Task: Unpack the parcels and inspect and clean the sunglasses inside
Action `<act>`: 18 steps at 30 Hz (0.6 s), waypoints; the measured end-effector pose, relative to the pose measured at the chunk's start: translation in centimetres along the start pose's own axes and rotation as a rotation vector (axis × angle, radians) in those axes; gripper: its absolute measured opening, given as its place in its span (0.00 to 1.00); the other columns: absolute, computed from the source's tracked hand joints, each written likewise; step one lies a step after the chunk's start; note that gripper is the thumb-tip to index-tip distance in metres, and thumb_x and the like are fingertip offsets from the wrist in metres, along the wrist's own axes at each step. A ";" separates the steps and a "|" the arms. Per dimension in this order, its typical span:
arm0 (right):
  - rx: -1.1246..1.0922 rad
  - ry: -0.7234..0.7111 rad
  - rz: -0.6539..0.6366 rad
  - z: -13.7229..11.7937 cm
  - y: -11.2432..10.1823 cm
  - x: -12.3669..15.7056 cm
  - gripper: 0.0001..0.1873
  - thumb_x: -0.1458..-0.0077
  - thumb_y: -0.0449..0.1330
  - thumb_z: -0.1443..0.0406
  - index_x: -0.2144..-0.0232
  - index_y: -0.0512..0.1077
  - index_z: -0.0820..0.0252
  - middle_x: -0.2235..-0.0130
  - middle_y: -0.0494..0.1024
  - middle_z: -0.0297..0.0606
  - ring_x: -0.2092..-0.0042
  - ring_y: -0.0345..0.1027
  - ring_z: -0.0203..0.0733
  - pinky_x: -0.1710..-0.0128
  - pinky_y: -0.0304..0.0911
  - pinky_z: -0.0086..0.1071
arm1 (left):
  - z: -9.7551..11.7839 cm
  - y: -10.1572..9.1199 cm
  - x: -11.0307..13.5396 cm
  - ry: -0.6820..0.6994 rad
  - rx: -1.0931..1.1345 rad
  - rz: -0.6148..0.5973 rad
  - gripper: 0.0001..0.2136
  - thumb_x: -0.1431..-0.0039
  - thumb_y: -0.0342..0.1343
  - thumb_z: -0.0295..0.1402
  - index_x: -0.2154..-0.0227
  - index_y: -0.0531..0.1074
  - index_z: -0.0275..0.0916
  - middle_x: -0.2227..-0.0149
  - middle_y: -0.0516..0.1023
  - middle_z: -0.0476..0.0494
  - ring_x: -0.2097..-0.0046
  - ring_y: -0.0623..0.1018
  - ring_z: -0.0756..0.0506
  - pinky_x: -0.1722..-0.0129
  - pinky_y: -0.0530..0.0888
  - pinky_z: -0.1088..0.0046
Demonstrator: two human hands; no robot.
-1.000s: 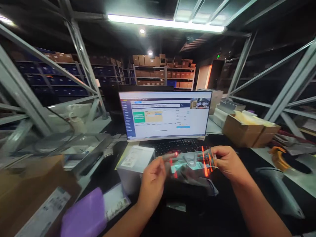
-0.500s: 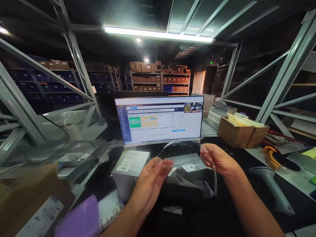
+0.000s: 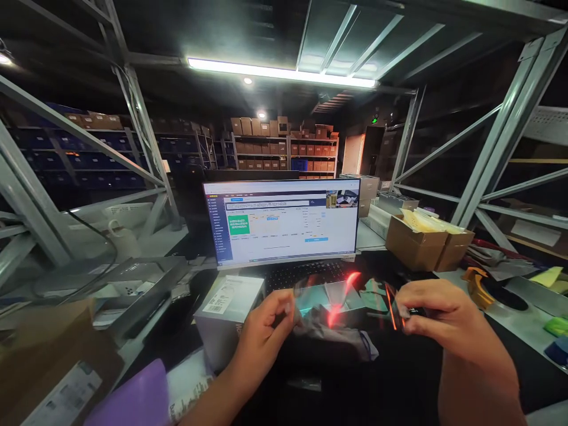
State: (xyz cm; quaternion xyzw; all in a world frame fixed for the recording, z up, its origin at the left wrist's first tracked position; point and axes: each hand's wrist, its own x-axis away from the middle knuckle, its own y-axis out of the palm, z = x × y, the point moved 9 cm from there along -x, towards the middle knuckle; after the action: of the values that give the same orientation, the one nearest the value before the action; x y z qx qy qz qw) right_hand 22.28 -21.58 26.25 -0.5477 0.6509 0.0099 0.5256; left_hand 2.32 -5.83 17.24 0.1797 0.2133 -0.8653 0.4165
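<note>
My left hand [image 3: 268, 331] is closed, its thumb and fingers pinching the left edge of a thin, see-through curved lens [image 3: 333, 315] with red reflections. At the other end, my right hand [image 3: 437, 307] is pinched on the lens's edge, where dark and orange lines show. Behind the lens lies an open grey box [image 3: 355, 300], partly seen through it. A soft grey pouch [image 3: 350, 342] rests just below the lens. To the left of my left hand stands a closed light-grey box [image 3: 235, 290] with a label. A small clear packet [image 3: 304, 384] lies on the black surface.
A monitor [image 3: 284, 231] and keyboard [image 3: 284, 275] stand ahead. On the left are a brown carton [image 3: 53, 361] and a purple item [image 3: 133, 396]. To the right sit open cardboard boxes [image 3: 417, 239] and an orange tape dispenser [image 3: 479, 287]. Metal rack posts [image 3: 506, 130] frame both sides.
The lens has turned from edge-on to face me, showing red reflections. My right hand has moved right and lower and now covers where the grey handheld scanner lay. The view has shifted slightly.
</note>
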 end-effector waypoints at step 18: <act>0.202 0.020 0.105 0.2 1.5 -0.5 0.08 0.41 0.67 0.60 0.69 0.79 0.57 0.72 0.81 0.35 0.71 0.74 0.38 0.71 0.65 0.27 | 4.3 0.2 1.7 0.261 -0.729 0.203 0.36 0.39 0.59 0.31 0.32 0.51 0.55 0.29 0.51 0.40 0.30 0.57 0.34 0.37 0.67 0.48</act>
State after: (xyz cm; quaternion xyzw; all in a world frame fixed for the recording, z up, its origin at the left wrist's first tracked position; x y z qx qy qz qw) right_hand 21.26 -20.55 25.66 -0.4571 0.6816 -0.0339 0.5703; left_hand 0.93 -9.30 19.98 0.1488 0.5388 -0.6573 0.5055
